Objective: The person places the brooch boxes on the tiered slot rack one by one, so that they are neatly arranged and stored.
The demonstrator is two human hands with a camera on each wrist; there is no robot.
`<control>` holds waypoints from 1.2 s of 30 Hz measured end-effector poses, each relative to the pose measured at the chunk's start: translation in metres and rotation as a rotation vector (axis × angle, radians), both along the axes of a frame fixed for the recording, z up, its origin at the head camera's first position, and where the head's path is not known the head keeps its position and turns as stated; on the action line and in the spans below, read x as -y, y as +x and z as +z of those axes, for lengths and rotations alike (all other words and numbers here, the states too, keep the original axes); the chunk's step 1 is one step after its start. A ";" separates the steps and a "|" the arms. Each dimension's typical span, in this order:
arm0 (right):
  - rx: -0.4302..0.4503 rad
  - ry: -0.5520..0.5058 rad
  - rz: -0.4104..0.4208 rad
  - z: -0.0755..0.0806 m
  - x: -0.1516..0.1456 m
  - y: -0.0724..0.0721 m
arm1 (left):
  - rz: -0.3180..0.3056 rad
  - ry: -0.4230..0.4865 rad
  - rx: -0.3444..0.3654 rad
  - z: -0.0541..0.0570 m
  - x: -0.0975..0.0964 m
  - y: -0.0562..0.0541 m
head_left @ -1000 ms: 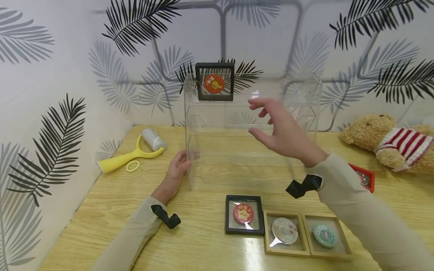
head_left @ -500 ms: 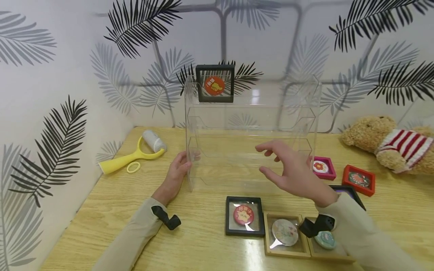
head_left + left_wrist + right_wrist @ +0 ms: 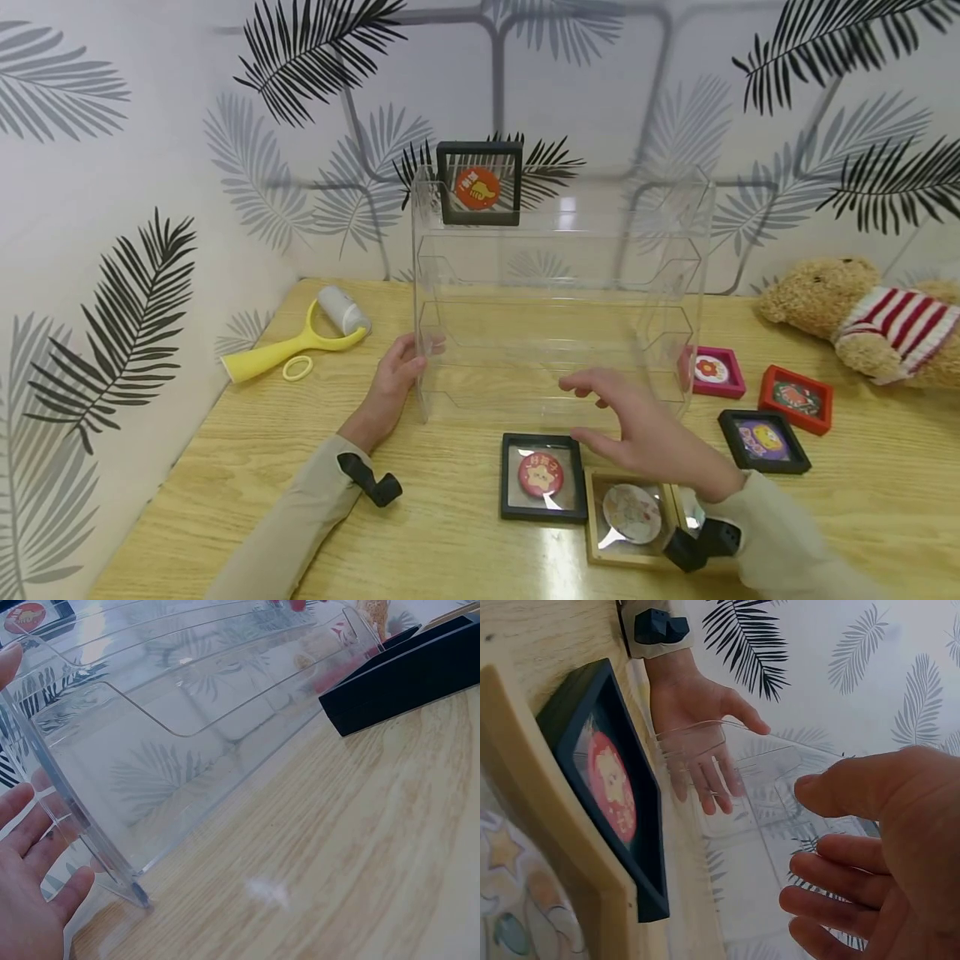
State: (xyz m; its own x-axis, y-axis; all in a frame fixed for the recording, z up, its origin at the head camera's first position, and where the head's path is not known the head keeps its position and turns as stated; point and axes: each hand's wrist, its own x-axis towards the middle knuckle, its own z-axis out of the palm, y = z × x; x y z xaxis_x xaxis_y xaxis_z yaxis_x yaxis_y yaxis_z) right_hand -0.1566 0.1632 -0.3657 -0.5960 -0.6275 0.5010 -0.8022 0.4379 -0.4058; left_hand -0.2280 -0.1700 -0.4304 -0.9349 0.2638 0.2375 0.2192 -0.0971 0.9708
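A clear acrylic tiered rack (image 3: 558,287) stands on the wooden table. In its top tier, at the left, sits a black display frame (image 3: 480,148) with an orange thumbs-up badge. My left hand (image 3: 393,371) touches the rack's left side panel, fingers extended, as the right wrist view also shows. My right hand (image 3: 637,433) hovers with nothing in it, thumb and fingers apart. Near it lies a black frame (image 3: 510,492) holding a red star badge. Beside that is a wooden frame (image 3: 595,533) with a pale round badge; another wooden frame is mostly hidden by my right wrist.
Right of the rack lie a magenta frame (image 3: 716,372), a red frame (image 3: 797,400) and a black frame (image 3: 763,440) with a purple badge. A teddy bear (image 3: 862,321) lies behind them. At left are a yellow forked handle (image 3: 292,346), a grey cylinder (image 3: 343,310) and a yellow ring (image 3: 297,368).
My right hand has come down from near the rack's top tier to above the front frames, uncovering the frames at right. My left hand has stayed at the rack's side.
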 end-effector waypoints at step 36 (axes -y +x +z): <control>0.334 0.378 -0.123 -0.034 0.017 0.028 | 0.036 -0.037 0.008 0.001 -0.002 0.001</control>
State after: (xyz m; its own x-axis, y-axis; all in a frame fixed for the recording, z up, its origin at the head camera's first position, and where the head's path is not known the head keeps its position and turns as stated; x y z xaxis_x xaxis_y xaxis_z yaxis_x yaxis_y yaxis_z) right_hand -0.1282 0.1459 -0.3999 -0.7654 -0.6432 0.0230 -0.5895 0.6864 -0.4259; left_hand -0.2275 -0.1683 -0.4295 -0.9458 0.2386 0.2204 0.2139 -0.0532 0.9754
